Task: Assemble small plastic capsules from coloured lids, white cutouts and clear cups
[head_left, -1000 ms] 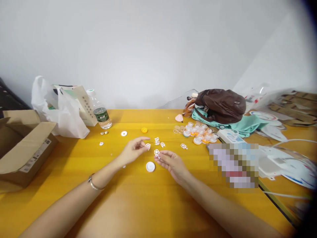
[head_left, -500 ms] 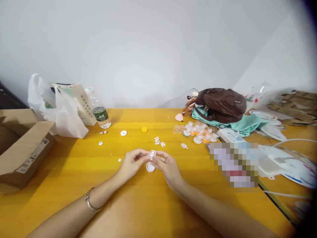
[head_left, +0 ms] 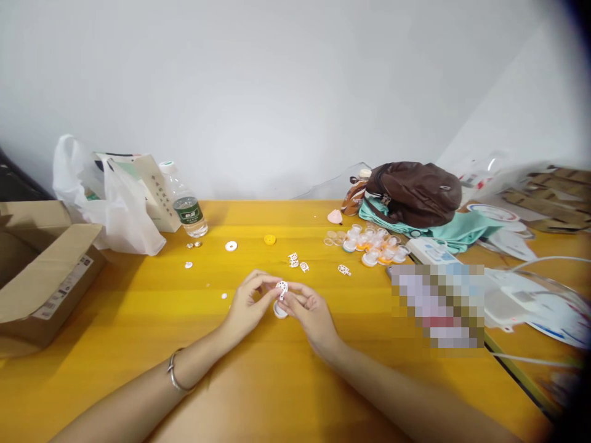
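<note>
My left hand (head_left: 250, 303) and my right hand (head_left: 313, 315) meet over the table, both closed in a pinch. Between their fingertips are small white spoked plastic pieces (head_left: 282, 287), one from each hand, overlapping so closely that they look like one. Just below the fingers a round white dish-like part (head_left: 279, 311) lies on the table, partly covered by the hands. Several similar white spoked pieces (head_left: 294, 264) rest a little beyond, and a single spoked piece (head_left: 343, 269) is off to the right. Farther back sit a white ring (head_left: 231, 246) and a yellow round part (head_left: 269, 239).
At left stand an open cardboard box (head_left: 55, 277), a white plastic bag (head_left: 124, 215) and a water bottle (head_left: 188, 209). To the right are clustered clear-and-orange round parts (head_left: 376, 246), a brown bag (head_left: 418, 194) on teal cloth (head_left: 473, 234), and a white power strip (head_left: 429, 252).
My left hand has moved right and down with its spoked piece, and my right hand slightly left. The two pieces, apart at first, now overlap between the fingertips.
</note>
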`<state>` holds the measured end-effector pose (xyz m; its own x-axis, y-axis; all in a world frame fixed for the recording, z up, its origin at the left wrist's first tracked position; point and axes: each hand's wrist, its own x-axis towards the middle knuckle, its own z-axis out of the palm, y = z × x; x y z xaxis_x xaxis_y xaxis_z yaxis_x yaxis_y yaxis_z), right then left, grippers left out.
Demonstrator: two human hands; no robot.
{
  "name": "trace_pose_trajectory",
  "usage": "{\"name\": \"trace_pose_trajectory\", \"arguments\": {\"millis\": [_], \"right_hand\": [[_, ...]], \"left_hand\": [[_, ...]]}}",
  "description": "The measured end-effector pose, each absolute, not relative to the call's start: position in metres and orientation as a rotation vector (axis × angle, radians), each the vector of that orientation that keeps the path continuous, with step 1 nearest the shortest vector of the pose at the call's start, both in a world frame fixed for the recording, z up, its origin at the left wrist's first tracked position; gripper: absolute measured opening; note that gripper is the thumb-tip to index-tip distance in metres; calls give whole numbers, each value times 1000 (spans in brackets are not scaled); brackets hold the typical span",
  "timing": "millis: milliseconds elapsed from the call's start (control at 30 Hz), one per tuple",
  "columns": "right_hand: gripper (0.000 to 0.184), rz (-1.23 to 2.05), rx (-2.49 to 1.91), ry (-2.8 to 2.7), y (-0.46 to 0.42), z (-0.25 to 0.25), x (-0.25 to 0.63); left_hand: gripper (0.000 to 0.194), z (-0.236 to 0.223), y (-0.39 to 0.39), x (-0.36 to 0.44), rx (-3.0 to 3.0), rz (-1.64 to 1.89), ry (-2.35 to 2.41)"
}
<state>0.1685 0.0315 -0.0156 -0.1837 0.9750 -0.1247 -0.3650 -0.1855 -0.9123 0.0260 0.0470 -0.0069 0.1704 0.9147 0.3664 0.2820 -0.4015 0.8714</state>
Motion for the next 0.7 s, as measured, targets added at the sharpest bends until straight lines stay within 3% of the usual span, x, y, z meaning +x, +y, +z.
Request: {"name": "trace_pose_trajectory", "arguments": {"millis": [700], "right_hand": [[30, 1554, -957, -1011, 32, -18, 169]], "left_hand": [[13, -15, 43, 30, 1719, 1331, 1199]]}}
